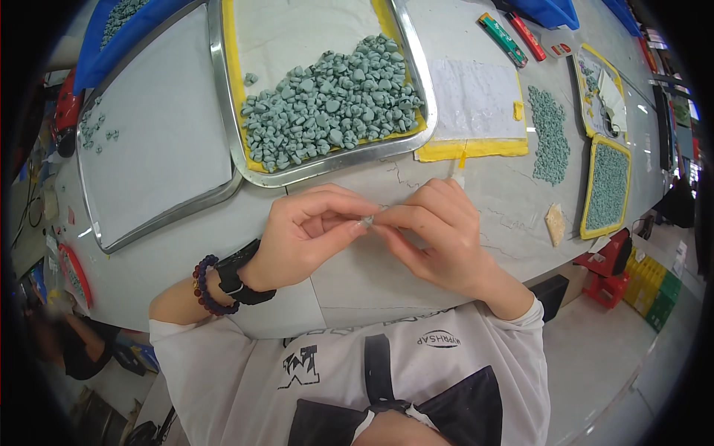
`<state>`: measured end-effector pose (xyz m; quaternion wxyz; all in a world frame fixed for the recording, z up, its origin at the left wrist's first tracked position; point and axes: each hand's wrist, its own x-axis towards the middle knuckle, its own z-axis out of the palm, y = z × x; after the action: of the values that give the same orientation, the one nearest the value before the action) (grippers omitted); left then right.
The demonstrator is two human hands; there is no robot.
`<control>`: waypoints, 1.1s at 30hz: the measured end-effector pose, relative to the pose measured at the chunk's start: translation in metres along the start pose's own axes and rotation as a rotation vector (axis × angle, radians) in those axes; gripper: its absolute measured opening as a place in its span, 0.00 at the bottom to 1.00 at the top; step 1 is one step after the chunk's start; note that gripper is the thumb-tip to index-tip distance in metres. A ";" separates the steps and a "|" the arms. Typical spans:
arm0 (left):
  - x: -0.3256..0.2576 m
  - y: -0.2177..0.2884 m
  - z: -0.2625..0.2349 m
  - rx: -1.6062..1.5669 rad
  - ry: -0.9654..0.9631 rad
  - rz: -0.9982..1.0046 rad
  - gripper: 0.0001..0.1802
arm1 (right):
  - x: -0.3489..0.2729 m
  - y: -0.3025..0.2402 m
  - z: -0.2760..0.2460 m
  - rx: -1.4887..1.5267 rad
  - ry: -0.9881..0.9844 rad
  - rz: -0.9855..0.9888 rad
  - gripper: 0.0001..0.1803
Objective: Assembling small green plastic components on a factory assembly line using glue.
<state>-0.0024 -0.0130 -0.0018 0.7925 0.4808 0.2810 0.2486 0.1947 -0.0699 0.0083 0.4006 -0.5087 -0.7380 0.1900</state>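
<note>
My left hand and my right hand meet above the table's near edge, thumbs and forefingers pinched together. Between the fingertips is a small pale grey-green piece, mostly covered, its exact kind too small to make out. Just beyond the hands lies a metal tray lined with white cloth edged in yellow. Many small grey-green stone-like pieces are heaped in its near half. A black watch and a beaded bracelet are on my left wrist.
At left, a second tray lined in white holds a few loose pieces. To the right lie a yellow-edged white cloth, a strip of small green pieces and a filled yellow-rimmed tray. A red stool stands below the table.
</note>
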 end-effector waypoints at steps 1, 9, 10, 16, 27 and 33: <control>0.001 0.000 -0.001 0.010 -0.012 0.003 0.14 | 0.001 0.000 0.000 -0.013 0.001 -0.004 0.16; -0.003 -0.001 -0.003 0.018 -0.025 0.005 0.14 | -0.001 -0.003 0.001 -0.025 -0.019 -0.008 0.15; -0.003 -0.001 -0.003 0.026 -0.028 -0.001 0.14 | -0.002 -0.004 0.002 -0.032 -0.018 -0.010 0.15; -0.006 -0.003 -0.001 -0.058 0.003 -0.035 0.13 | -0.004 -0.004 0.006 -0.002 0.014 -0.008 0.14; -0.010 -0.005 0.003 0.076 0.008 0.044 0.12 | -0.008 -0.007 0.007 -0.052 0.034 -0.028 0.18; -0.011 -0.001 0.007 0.252 -0.001 0.099 0.13 | -0.012 -0.008 0.006 -0.083 0.038 -0.080 0.18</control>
<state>-0.0060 -0.0251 0.0024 0.7128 0.5899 0.2854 0.2500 0.1877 -0.0833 0.0054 0.4003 -0.4983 -0.7575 0.1334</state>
